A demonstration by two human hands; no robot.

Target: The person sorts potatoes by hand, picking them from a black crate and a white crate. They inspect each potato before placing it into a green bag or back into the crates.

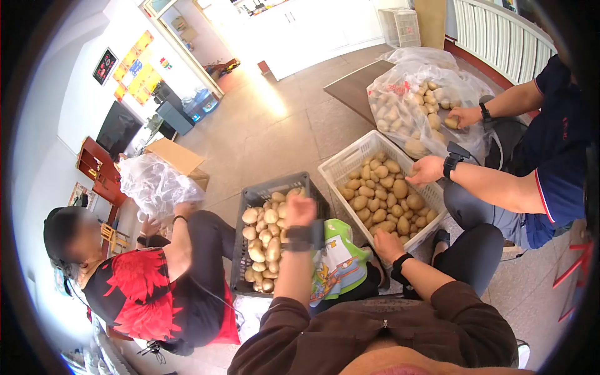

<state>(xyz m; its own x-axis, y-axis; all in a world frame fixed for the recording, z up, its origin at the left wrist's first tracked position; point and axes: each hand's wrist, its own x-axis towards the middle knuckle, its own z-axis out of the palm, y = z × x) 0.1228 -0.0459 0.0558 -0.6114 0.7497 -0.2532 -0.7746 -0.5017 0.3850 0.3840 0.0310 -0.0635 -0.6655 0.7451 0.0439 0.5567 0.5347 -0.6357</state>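
My left hand [300, 210], smeared by motion, is over the right side of a dark grey plastic crate [236, 250] full of pale potatoes [273, 249]. Its fingers cannot be made out. At the near left corner of a white plastic crate [334, 172], my right hand [388, 246] reaches in with fingers curled down around a potato, mostly hidden under the hand. Browner potatoes [382, 194] fill that crate. Between the crates, a green and white printed cloth [337, 259] lies over my left leg.
On the right, a co-worker's hand [426, 170] is over the white crate and the other hand [465, 117] holds a potato at a clear plastic bag [390, 100] of potatoes. Another person [140, 287] sits left, handling a plastic bag [150, 181] beside a cardboard box [178, 156].
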